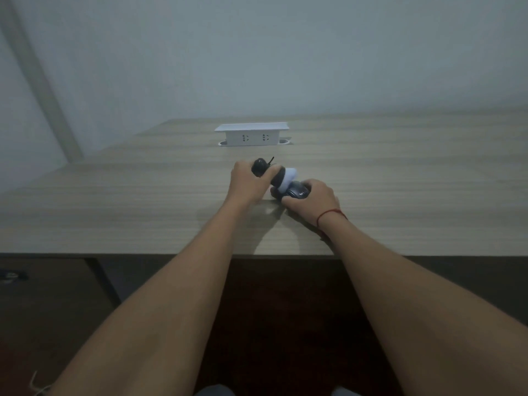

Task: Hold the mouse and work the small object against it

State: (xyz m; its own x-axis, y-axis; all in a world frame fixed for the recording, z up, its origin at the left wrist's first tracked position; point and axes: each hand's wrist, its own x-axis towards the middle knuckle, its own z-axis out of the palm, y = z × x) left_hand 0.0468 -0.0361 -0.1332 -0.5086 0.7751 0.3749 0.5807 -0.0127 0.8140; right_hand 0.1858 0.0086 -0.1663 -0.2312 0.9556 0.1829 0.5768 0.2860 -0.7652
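1. Hands meet near the middle of a pale wood-grain desk (114,201), which stands against a plain grey wall (257,52).
2. Behind them, a white socket box (251,134) with 2 outlets rises from the desk, well apart from the hands.
3. Left hand (247,182) curls round a black-and-white brush-like tool (278,178), its white end touching the mouse.
4. Right hand (313,200), a red string (328,215) at its wrist, grips a dark computer mouse (297,192) resting on the desk.
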